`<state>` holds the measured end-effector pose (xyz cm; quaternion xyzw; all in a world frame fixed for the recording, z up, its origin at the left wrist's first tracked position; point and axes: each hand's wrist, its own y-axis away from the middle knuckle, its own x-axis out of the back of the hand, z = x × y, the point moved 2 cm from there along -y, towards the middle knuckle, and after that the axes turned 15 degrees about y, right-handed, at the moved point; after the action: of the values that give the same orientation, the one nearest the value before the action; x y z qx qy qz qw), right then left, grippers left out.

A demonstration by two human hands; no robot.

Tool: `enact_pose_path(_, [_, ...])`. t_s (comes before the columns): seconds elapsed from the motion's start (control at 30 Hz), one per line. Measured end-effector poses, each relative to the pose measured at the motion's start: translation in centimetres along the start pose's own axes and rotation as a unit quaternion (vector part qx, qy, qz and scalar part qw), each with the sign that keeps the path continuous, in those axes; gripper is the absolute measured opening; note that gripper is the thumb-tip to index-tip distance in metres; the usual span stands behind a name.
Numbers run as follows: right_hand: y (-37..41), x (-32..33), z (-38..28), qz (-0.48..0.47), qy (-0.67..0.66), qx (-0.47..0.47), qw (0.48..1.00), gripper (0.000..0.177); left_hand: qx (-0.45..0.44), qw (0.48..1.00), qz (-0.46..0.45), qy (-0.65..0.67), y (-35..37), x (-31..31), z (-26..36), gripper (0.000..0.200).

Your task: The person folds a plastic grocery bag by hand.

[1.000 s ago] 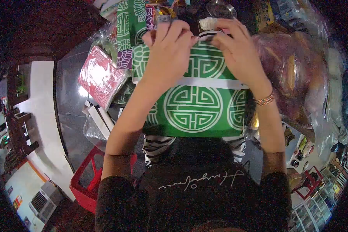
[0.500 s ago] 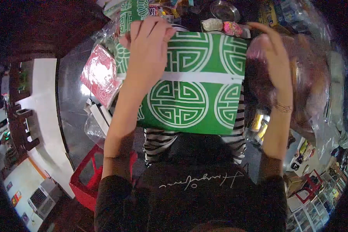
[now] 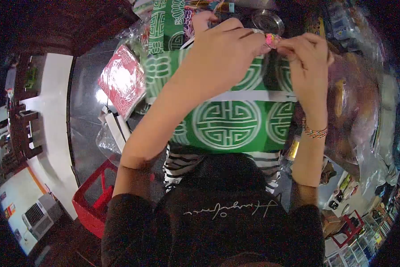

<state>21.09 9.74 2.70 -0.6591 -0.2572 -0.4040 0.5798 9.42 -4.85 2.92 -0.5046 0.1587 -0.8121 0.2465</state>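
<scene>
A green box [image 3: 271,140] with white round patterns and a pale band across it rests on the lap, over striped cloth. At its far edge, a small pink bundle [image 3: 271,40] with yellow specks shows between the two hands. My left hand [image 3: 229,55] reaches across the box, its fingers closed at the left side of the bundle. From the right, my right hand [image 3: 304,58] pinches the bundle's other side between thumb and fingers. The fingers partly hide the bundle and the box's upper part.
On the left lie a red patterned packet [image 3: 122,80] in shiny wrap and a red plastic frame [image 3: 91,209]. Another green patterned piece [image 3: 164,26] and a round clear lid [image 3: 267,22] are at the top. Clear plastic bags [image 3: 364,115] fill the right side.
My left hand has moved right from the box's upper left to the pink bundle. My right hand has come in and closed on it. The box has shifted slightly right in view.
</scene>
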Motion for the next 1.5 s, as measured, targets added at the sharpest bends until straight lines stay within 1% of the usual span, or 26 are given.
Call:
enact_pose_path(0.03, [0.3,0.2,0.8,0.009,0.047,-0.003,0.999,0.011,0.000,1.000,0.001,-0.001,0.1,0.1,-0.6,0.011])
enact_pose_path(0.13, [1.8,-0.4,4.8,0.013,0.014,-0.052,0.998,0.013,-0.034,0.999,-0.007,-0.038,1.9,1.1,-2.4,0.011])
enact_pose_path(0.27, [3.7,-1.6,5.6,-0.060,0.046,-0.054,0.996,0.013,-0.001,0.997,-0.079,-0.011,4.0,2.1,-2.8,0.012])
enact_pose_path(0.33, [4.3,-2.8,6.4,-0.052,0.055,-0.067,0.995,0.013,0.021,0.991,-0.131,-0.016,4.7,2.4,-3.1,0.012])
enact_pose_path(0.47, [4.5,-2.9,7.6,-0.056,0.039,-0.084,0.994,0.012,0.049,0.989,-0.135,-0.025,6.5,3.7,-5.1,0.013])
enact_pose_path(0.53, [4.0,-2.6,7.6,-0.053,0.041,-0.078,0.995,0.012,0.014,0.989,-0.135,-0.065,6.9,3.7,-5.3,0.013])
enact_pose_path(0.6, [3.5,-3.1,7.8,-0.045,0.044,-0.072,0.995,0.013,0.031,0.990,-0.125,-0.048,6.1,4.7,-5.8,0.012])
enact_pose_path(0.67, [3.0,-4.4,8.2,-0.051,-0.057,-0.075,0.994,0.014,0.018,0.993,-0.104,-0.060,5.3,5.5,-7.1,0.013])
enact_pose_path(0.73, [2.8,-5.4,8.5,-0.063,-0.075,-0.098,0.990,0.015,0.015,0.992,-0.098,-0.082,4.4,5.5,-8.8,0.014])
enact_pose_path(0.8, [3.0,-6.0,9.3,-0.030,-0.135,-0.187,0.973,0.017,0.058,0.996,-0.036,-0.055,4.1,5.6,-11.2,0.015])
enact_pose_path(0.83, [3.1,-6.0,9.5,-0.028,-0.132,-0.189,0.973,0.017,0.067,0.994,-0.050,-0.066,4.1,5.5,-12.1,0.014])
enact_pose_path(0.87, [3.2,-5.9,9.4,-0.038,-0.137,-0.197,0.970,0.018,0.063,0.995,-0.051,-0.063,3.8,5.1,-11.7,0.014])
enact_pose_path(0.93, [3.7,-5.6,9.2,-0.054,-0.138,-0.212,0.966,0.020,0.074,0.997,0.005,0.014,4.3,4.0,-10.3,0.014])
enact_pose_path(0.97, [3.7,-5.5,8.9,-0.050,-0.157,-0.228,0.960,0.021,0.070,0.997,0.006,-0.027,4.3,3.4,-8.4,0.029])
enact_pose_path(1.0, [3.9,-5.4,9.0,-0.044,-0.177,-0.244,0.952,0.022,0.068,0.997,0.003,-0.022,4.8,3.5,-7.4,0.029])
enact_pose_path(1.07, [4.8,-5.5,9.9,-0.057,-0.219,-0.234,0.946,0.023,0.024,0.990,-0.097,-0.100,6.1,3.3,-5.8,0.047])
enact_pose_path(1.1, [5.4,-4.9,9.7,-0.039,-0.247,-0.234,0.939,0.026,0.020,0.990,-0.100,-0.097,6.9,3.5,-5.1,0.047])
enact_pose_path(1.17, [6.8,-3.3,9.5,-0.021,-0.274,-0.237,0.932,0.029,0.034,0.982,-0.157,-0.104,8.6,3.7,-4.0,0.061])
enact_pose_path(1.2, [7.9,-2.2,9.7,-0.032,-0.134,-0.175,0.975,0.033,0.032,0.982,-0.158,-0.101,9.0,3.9,-3.4,0.061])
enact_pose_path(1.23, [8.8,-1.2,9.7,-0.045,0.009,-0.108,0.993,0.037,0.051,0.982,-0.169,-0.068,9.3,4.0,-2.9,0.061])
enact_pose_path(1.27, [9.7,-0.8,9.8,-0.049,0.013,-0.109,0.993,0.037,0.071,0.981,-0.179,-0.034,9.6,3.8,-2.5,0.062])
enact_pose_path(1.33, [11.9,-0.8,9.2,-0.089,0.021,-0.054,0.994,0.047,0.081,0.979,-0.184,-0.036,10.3,3.4,-3.0,0.063])
enact_pose_path(1.37, [12.7,-0.6,8.7,-0.109,0.043,-0.054,0.992,0.056,0.060,0.986,-0.154,-0.031,10.3,3.2,-3.4,0.063])
enact_pose_path(1.4, [13.1,-0.5,8.3,-0.109,0.044,-0.055,0.992,0.056,0.039,0.991,-0.124,-0.028,10.1,3.1,-3.6,0.063])
enact_pose_path(1.47, [13.2,-0.4,7.1,-0.106,0.035,-0.030,0.993,0.057,0.031,0.991,-0.129,-0.006,9.2,3.0,-3.5,0.061])
enact_pose_path(1.5, [12.9,-0.2,6.5,-0.106,0.039,-0.026,0.993,0.051,0.014,0.987,-0.154,-0.036,8.5,3.1,-3.1,0.062])
